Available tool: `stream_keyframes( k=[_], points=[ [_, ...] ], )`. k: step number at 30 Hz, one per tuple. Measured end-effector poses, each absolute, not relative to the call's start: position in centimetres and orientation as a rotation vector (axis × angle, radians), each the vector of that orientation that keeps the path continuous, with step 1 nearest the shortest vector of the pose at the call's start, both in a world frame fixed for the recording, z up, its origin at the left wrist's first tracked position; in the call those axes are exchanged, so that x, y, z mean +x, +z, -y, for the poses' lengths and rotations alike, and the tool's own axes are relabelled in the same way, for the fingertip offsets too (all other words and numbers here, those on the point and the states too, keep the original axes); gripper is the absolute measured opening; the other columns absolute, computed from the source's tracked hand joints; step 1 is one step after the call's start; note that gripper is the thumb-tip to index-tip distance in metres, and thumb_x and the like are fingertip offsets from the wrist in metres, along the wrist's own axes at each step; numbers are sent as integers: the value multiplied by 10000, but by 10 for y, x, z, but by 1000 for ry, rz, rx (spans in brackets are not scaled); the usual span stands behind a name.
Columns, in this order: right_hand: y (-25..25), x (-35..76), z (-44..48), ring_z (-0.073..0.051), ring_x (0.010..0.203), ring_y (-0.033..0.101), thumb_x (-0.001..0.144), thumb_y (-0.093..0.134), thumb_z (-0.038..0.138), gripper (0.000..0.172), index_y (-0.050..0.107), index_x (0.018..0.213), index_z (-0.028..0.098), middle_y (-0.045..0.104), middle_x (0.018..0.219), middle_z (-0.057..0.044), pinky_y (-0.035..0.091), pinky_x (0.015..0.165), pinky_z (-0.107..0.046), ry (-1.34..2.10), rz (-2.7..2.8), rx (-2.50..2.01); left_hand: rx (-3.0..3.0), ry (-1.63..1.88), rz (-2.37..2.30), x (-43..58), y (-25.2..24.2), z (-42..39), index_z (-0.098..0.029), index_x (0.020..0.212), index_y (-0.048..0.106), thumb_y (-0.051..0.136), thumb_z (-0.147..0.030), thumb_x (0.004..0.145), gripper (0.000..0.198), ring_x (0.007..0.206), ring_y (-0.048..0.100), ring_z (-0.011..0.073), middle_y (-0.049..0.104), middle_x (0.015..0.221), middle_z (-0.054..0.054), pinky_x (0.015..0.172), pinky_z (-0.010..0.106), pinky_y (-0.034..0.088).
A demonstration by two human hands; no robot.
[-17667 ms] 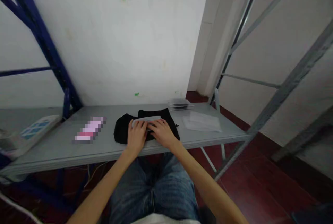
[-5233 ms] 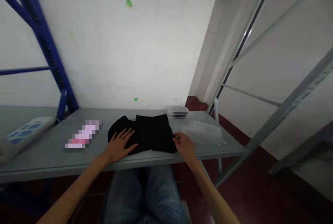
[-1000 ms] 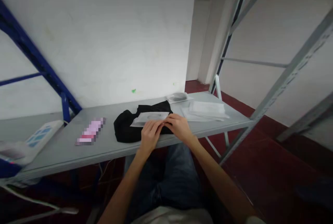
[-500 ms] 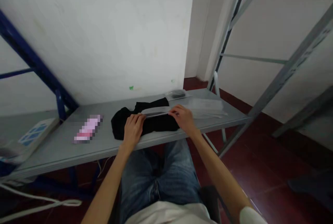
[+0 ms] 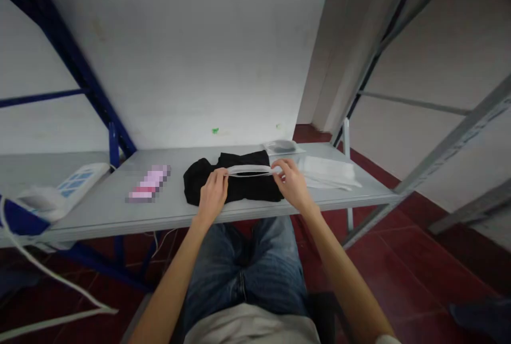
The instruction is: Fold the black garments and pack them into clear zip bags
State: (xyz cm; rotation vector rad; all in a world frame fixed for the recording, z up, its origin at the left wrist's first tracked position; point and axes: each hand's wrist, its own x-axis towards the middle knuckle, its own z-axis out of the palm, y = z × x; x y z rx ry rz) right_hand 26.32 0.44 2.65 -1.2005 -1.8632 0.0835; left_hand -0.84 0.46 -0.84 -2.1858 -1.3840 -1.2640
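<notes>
Both hands pinch the edges of a whitish plastic bag (image 5: 249, 168), whose mouth shows as a narrow slit between them. My left hand (image 5: 214, 193) is closed on its left end. My right hand (image 5: 294, 185) holds the right end between thumb and fingers. Directly beneath the bag lies a black folded cloth item (image 5: 249, 190), bunched at its left side; its exact kind cannot be made out. To the right of my right hand, a stack of flat whitish plastic bags (image 5: 333, 171) rests on the grey table (image 5: 175, 215).
A clear packet with something dark inside (image 5: 282, 147) lies behind the cloth. At the left are a pixelated pink flat object (image 5: 149, 184) and a white device with blue panels (image 5: 80, 181). A metal frame (image 5: 443, 163) rises at right; a white cable (image 5: 56, 277) hangs lower left.
The bag's mouth has parted slightly, with black cloth now visible through the slit. Both hands keep their hold. The whole view has shifted and tilted a little.
</notes>
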Motion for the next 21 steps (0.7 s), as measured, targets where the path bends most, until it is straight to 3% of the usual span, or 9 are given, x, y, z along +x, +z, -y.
stream_keyframes(
  k=[4,8,11,14,17,21],
  points=[
    [26,248,2,-124,655,629,1011,545,232,203,744,1047,240,648,1301,-82,549,724,-308,20,1997,-1227,-2229,-1292,1357,-9,-10,-3,-216,1206,565,412,-262,1086,199,1028,694,210,685,1145,90,853,316,570],
    [23,238,5,-187,788,684,1035,537,260,239,759,1122,247,672,1235,-84,538,715,-314,-68,1977,-1316,-2271,-1346,1229,-10,-10,0,-218,1195,600,447,-255,1079,196,1069,692,205,692,1148,95,934,330,568],
    [24,237,5,-171,734,674,1010,602,292,229,742,1185,246,657,1289,-90,545,693,-318,-79,1940,-1360,-2289,-1358,1152,-10,-10,1,-222,1191,625,481,-258,1069,192,1054,694,204,698,1112,92,930,331,575],
    [23,236,7,-161,718,670,949,692,276,376,676,1325,273,596,1413,-106,559,680,-325,-83,1969,-1378,-2320,-1340,1094,-10,-11,2,-221,1169,644,486,-248,1067,190,1026,693,201,704,1067,86,911,329,581],
    [18,228,8,-211,824,702,872,766,217,558,624,1407,286,515,1515,-133,584,698,-352,-121,2070,-1397,-2333,-1319,1035,-10,-11,3,-215,1141,650,506,-240,1060,167,1009,690,203,714,1039,81,903,333,582],
    [8,208,8,-246,945,709,887,719,171,459,683,1329,288,500,1529,-122,598,723,-351,-169,2070,-1447,-2354,-1316,994,-11,-11,6,-219,1101,657,542,-241,1046,130,983,691,207,723,1002,72,904,342,578]
  ],
)
